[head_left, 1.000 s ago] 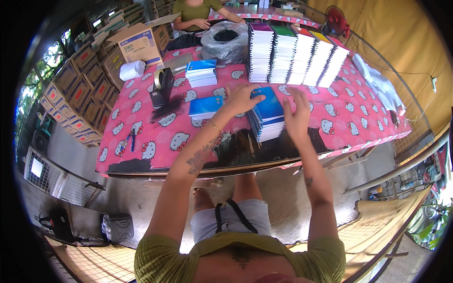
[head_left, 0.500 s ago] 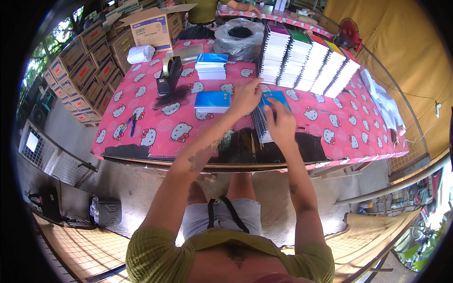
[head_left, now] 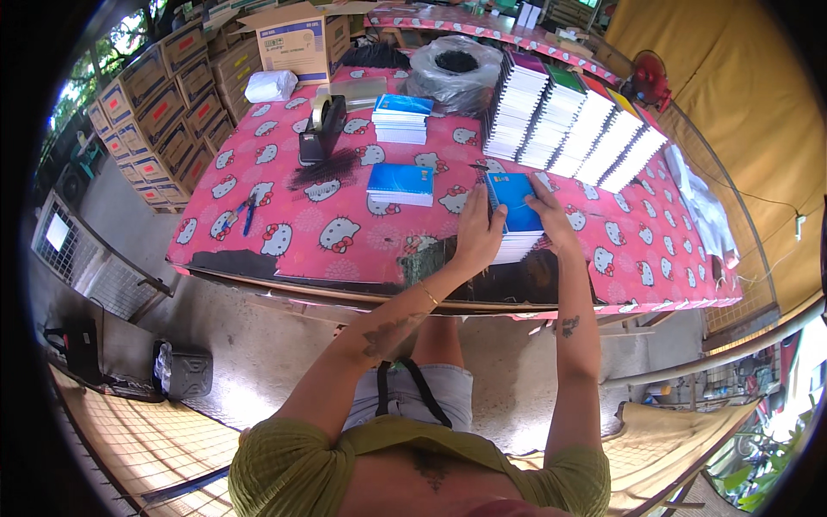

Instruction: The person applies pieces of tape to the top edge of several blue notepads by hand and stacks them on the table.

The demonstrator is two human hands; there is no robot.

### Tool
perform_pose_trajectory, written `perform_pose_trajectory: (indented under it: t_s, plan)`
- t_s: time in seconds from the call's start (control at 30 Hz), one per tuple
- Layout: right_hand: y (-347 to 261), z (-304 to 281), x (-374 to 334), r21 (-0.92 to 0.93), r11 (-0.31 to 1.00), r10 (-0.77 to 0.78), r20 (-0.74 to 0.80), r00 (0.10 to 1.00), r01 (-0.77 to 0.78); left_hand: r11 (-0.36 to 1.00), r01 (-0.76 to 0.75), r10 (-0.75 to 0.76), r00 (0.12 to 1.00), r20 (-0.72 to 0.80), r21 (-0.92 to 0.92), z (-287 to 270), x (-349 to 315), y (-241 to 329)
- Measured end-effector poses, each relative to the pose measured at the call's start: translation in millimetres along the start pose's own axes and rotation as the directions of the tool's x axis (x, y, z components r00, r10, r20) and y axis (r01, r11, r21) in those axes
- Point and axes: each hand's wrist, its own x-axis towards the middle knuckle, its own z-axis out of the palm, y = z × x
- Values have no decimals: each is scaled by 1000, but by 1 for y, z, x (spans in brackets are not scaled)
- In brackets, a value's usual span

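Observation:
A stack of blue-covered notebooks (head_left: 512, 200) stands near the table's front edge, its white page edges facing me. My left hand (head_left: 480, 228) lies along the stack's left side, fingers together and thumb at the cover's edge. From the right, my right hand (head_left: 551, 215) clasps the same stack, its thumb over the cover. Between them the two hands hold the pile. Just to the left sits a shorter stack of blue notebooks (head_left: 401, 179). Farther back is another blue-covered stack (head_left: 403, 105).
Tall stacks of spiral notebooks (head_left: 560, 121) with coloured covers stand at the back right. A tape dispenser (head_left: 323, 129), loose black bristle-like strands (head_left: 323, 171) and pens (head_left: 249, 215) lie to the left. Behind are a plastic-wrapped coil (head_left: 455, 69), an open carton (head_left: 297, 45) and a red fan (head_left: 649, 79).
The notebook stack under my hands has turned, now showing page edges instead of its spiral binding. My hands have moved to its two sides. The person across the table has left view.

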Motion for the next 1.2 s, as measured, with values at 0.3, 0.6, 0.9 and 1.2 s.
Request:
perform_pose_trajectory:
  t_s: [0.3,0.6,0.9,1.2]
  plan:
    - [-5,-1,-1,110,974,194,39,980,-197,916,202,-209,978,16,-348,28,1,8]
    - [5,-6,1,232,953,185,59,981,-194,922,215,-203,977,71,-322,16,-1,1]
    - [-4,-2,-15,104,973,202,67,977,-208,995,96,-96,995,24,-17,-67,7,-45]
    - [13,-12,-7,338,892,303,44,952,-299,811,376,-318,926,201,-448,-19,-2,-2]
